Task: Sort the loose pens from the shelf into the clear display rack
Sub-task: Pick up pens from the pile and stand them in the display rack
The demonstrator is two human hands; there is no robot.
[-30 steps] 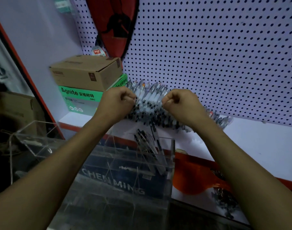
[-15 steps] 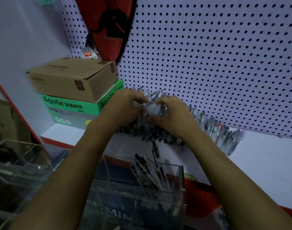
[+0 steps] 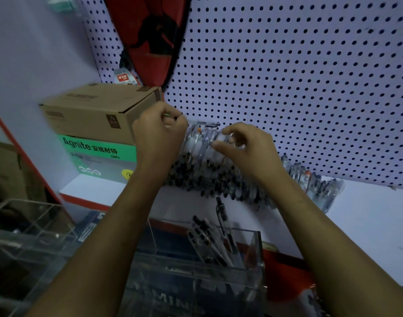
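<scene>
While both forearms reach up over the clear rack (image 3: 253, 243), the left hand (image 3: 158, 136) is curled, and its fingertips pinch something thin with a green tint; what it is cannot be told. The right hand (image 3: 246, 149) has its thumb and fingers bent round the top of a bunch of pens (image 3: 201, 143) at the left end of a long row of pens (image 3: 310, 181) lying on the white shelf (image 3: 367, 213) against the pegboard (image 3: 287, 76). A few dark-tipped pens (image 3: 209, 236) stand tilted in one rack compartment just below the shelf. Left of the hands, a brown carton (image 3: 92, 110) sits on a green box (image 3: 97, 154).
</scene>
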